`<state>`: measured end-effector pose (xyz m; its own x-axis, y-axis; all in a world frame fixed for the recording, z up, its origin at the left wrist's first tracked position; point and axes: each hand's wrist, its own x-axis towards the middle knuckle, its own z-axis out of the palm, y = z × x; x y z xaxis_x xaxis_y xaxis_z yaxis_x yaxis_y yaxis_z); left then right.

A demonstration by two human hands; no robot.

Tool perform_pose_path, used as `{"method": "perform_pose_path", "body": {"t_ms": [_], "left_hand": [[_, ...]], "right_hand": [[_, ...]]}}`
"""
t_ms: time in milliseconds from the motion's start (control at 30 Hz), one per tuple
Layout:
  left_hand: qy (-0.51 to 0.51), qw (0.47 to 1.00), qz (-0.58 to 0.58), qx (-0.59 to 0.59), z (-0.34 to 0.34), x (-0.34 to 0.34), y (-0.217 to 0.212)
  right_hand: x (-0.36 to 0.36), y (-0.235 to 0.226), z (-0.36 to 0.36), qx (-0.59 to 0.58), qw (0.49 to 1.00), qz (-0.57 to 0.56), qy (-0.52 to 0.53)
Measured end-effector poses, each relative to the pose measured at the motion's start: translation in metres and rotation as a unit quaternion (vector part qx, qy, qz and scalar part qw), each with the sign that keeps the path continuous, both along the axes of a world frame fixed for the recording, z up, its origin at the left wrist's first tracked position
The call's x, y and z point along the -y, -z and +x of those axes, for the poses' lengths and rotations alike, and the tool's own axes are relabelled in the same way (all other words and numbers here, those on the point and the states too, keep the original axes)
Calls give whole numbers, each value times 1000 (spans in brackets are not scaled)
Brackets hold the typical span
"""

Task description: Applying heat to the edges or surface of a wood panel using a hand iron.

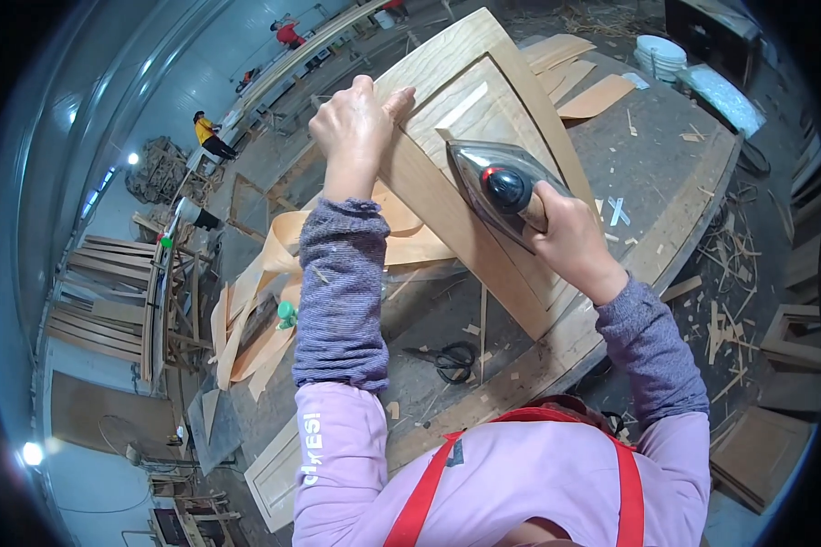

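A light wooden cabinet door panel [442, 68], with a recessed centre, is tilted up in front of me above the workbench. My left hand [358, 128] is closed around its upper left edge, thumb over the front face. In my right hand [570, 239] is the handle of a clothes iron [472, 164], its plate against the panel's left frame and recess. A pale strip [462, 105] shows on the recessed face just beyond the iron's tip. Black-handled scissors [454, 363] lie on the bench below the panel.
Curled veneer strips [278, 260] and a green-topped object [287, 314] lie left of the panel. More veneer sheets [597, 98], stacked white buckets [661, 56] and scraps are at the far right. Another panel [278, 474] is at lower left. Two people work far off.
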<state>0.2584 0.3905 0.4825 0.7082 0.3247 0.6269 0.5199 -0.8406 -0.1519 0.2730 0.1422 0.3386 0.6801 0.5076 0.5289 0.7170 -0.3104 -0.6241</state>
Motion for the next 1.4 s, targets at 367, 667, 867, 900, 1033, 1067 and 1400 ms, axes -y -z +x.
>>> {"method": "perform_pose_path", "body": {"t_ms": [367,667,867,900,1033,1067,1400], "left_hand": [[8,1000,-6,5,-1,2,1],[6,1000,-6,7,-1,3,2],[-2,1000,-6,1,-2,9,0],[-2,1000,-7,-2,-2,10,1],[11,1000,-5,0,0,5,2],[11,1000,-2,-1,0,2,2],[-8,1000,23,-11,13,-21,12]], "right_hand": [[-3,-9,-1,4,1000,-8,15],[5,2,3,5,1000,3,4],[4,2,8,26,999,20,-8],[4,-5,11,32,999,18,-7],[5,-8,14,37,999,-6,-10],[7,-3,13,31,999,-26,-12],[72,134,-20,-113,991,-71,-9]]}}
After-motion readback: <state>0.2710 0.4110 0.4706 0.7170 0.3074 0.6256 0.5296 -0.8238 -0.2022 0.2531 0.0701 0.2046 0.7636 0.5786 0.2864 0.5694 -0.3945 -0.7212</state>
